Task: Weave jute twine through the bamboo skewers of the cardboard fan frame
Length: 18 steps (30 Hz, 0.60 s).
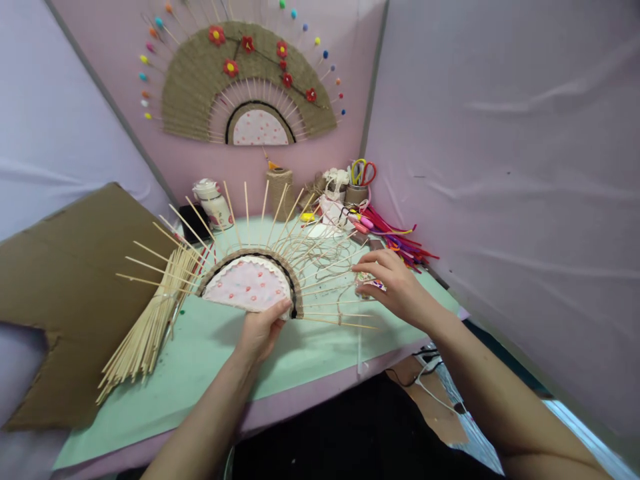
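My left hand (263, 328) grips the lower right corner of a half-round fan frame (250, 287), thumb on its front. Its centre is pale cloth with small red prints and a ruffled white edge. A black and brown braided band curves around that, and thin wooden sticks (246, 207) fan outward from it. Beside the right-hand stick tips is my right hand (393, 283), its fingers curved and apart, with no held thing visible. A strand of twine (340, 307) crosses the lowest right sticks. Loose twine (320, 257) lies in loops behind the frame.
On the left lie a stick bundle (150, 327) and brown cardboard (95, 267). At the back stand a white bottle (214, 205), a twine spool (280, 193) and scissors (369, 173) in a holder. Colourful pipe cleaners (400, 243) lie right. A finished fan (190, 87) hangs behind.
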Tool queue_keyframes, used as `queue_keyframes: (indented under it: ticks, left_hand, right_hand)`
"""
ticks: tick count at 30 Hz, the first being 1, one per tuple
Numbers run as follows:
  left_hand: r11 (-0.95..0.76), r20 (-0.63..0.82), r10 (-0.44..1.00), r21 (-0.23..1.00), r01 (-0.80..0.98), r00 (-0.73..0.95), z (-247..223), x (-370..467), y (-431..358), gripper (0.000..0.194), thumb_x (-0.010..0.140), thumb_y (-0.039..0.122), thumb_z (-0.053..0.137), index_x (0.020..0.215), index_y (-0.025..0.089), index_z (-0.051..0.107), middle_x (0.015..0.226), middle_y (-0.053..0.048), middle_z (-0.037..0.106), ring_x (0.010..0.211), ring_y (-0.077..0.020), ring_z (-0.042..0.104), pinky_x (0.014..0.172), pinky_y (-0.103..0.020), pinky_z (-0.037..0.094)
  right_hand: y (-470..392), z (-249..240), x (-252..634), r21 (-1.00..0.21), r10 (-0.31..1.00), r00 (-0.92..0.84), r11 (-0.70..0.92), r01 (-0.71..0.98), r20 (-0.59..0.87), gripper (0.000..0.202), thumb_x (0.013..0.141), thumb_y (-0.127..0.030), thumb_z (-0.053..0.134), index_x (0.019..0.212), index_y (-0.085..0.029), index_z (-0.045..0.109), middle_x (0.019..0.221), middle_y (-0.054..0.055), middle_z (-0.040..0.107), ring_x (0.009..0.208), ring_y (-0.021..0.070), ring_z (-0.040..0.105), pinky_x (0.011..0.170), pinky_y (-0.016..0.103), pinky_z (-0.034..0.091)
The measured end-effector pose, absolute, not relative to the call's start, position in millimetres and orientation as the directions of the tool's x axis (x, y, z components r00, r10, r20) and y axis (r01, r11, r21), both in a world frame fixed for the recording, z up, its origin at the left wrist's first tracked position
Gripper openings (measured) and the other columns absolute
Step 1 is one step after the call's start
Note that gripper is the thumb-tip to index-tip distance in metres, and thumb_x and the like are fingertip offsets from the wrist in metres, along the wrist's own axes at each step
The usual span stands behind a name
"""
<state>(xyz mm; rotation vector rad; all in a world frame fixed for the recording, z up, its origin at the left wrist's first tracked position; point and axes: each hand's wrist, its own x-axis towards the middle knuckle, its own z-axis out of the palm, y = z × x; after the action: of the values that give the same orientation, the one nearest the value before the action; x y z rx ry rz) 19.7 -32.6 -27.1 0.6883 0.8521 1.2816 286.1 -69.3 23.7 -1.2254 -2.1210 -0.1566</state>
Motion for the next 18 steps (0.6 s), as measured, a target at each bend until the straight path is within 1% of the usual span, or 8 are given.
queue_keyframes:
  ticks: [4, 9, 12, 18]
  left_hand:
    - [0.106, -0.088, 0.994, 0.844, -0.526, 0.058, -18, 17, -25, 0.076, 0.050, 0.017, 0.088, 0.120, 0.025, 0.061, 0.107, -0.003, 0.072, 0.096, -0.0195, 0.067, 0.080, -0.027, 0.053]
    - [0.044, -0.016, 0.998, 0.862, -0.505, 0.059, -6, 13, -11, 0.074, 0.047, 0.018, 0.090, 0.116, 0.025, 0.063, 0.098, -0.001, 0.073, 0.094, -0.0181, 0.066, 0.081, -0.026, 0.051]
    - [0.022, 0.007, 0.998, 0.869, -0.494, 0.057, -4, 10, -5, 0.072, 0.047, 0.018, 0.090, 0.114, 0.025, 0.063, 0.095, 0.000, 0.072, 0.093, -0.0173, 0.065, 0.081, -0.025, 0.050]
    - [0.006, 0.017, 0.999, 0.867, -0.499, 0.041, -10, 8, -1, 0.067, 0.049, 0.016, 0.088, 0.110, 0.026, 0.063, 0.098, 0.000, 0.072, 0.093, -0.0165, 0.065, 0.082, -0.025, 0.049]
  right_hand:
    - [-67, 29, 283, -0.213, 0.715, -0.274, 0.510, 0.833, 0.643, 0.023, 0.085, -0.027, 0.065, 0.108, -0.023, 0.065, 0.106, 0.011, 0.057, 0.101, 0.0265, 0.050, 0.088, 0.044, 0.043]
    - [-61, 35, 279, -0.190, 0.692, -0.242, 0.486, 0.853, 0.680, 0.027, 0.084, -0.030, 0.067, 0.111, -0.024, 0.063, 0.102, 0.009, 0.057, 0.100, 0.0268, 0.050, 0.085, 0.042, 0.039]
    - [-57, 35, 277, -0.189, 0.680, -0.233, 0.486, 0.854, 0.695, 0.029, 0.083, -0.030, 0.068, 0.111, -0.023, 0.062, 0.102, 0.009, 0.058, 0.100, 0.0269, 0.050, 0.084, 0.041, 0.038]
    - [-51, 30, 273, -0.196, 0.697, -0.230, 0.474, 0.858, 0.679, 0.027, 0.083, -0.032, 0.068, 0.108, -0.023, 0.063, 0.103, 0.009, 0.059, 0.101, 0.0276, 0.050, 0.084, 0.042, 0.038]
